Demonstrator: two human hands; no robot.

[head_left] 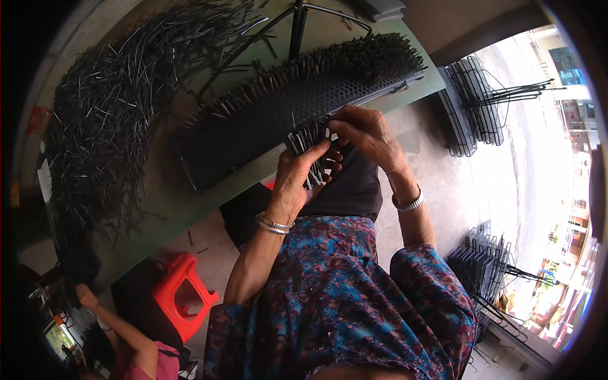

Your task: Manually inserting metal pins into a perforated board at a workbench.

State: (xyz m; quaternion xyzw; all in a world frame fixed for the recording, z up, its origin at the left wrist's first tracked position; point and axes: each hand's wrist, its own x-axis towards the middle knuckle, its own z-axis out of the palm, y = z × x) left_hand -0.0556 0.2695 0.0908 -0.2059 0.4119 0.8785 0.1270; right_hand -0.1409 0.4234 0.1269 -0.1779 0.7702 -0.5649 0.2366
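Note:
My left hand (pixel 296 174) is closed around a bundle of thin dark strips (pixel 305 140), with their ends sticking out above and below the fingers. My right hand (pixel 368 132) is pinched at the bundle's upper right side, by the near edge of the board; what lies between its fingertips is too small to make out. Beyond both hands a black board (pixel 244 130) full of small holes lies slanting across the green table (pixel 171 218). Short dark pegs (pixel 380 57) stand densely along its far side, thickest at the right end.
A large heap of loose dark strips (pixel 114 120) covers the table's left part. Behind the board stands a black metal frame (pixel 296 31). Below the table is a red plastic stool (pixel 183 297). Wire racks (pixel 478 101) stand on the right. A co-worker's arm (pixel 126 332) shows lower left.

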